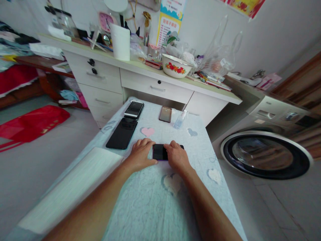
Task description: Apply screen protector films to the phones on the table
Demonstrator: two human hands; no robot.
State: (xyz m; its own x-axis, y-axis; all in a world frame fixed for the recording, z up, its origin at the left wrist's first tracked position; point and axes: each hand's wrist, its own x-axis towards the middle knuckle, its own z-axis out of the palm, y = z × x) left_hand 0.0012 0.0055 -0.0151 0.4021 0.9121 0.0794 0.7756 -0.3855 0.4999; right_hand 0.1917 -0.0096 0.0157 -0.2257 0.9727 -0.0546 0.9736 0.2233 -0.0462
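A dark smartphone (159, 152) with a purple edge lies flat and crosswise on the cloth-covered table, screen up. My left hand (141, 154) steadies its left end, thumb at the near corner and fingers at the far corner. Over the right half of the screen rests my right hand (177, 156), its fingers curled and pressed down. Whatever may be under those fingers is hidden. Beyond my left hand are a large black phone (122, 133) and another phone with a pale edge (134, 109). A phone case (165, 114) and a clear spray bottle (180, 119) lie farther back.
A folded white cloth or sheet (75, 187) runs along the table's left side. Behind stands a white desk (155, 87) bearing a flowered bowl (177, 66), a white cylinder (120, 42) and plastic bags. A washing machine (265, 150) is at right; a red bag (35, 122) lies on the floor.
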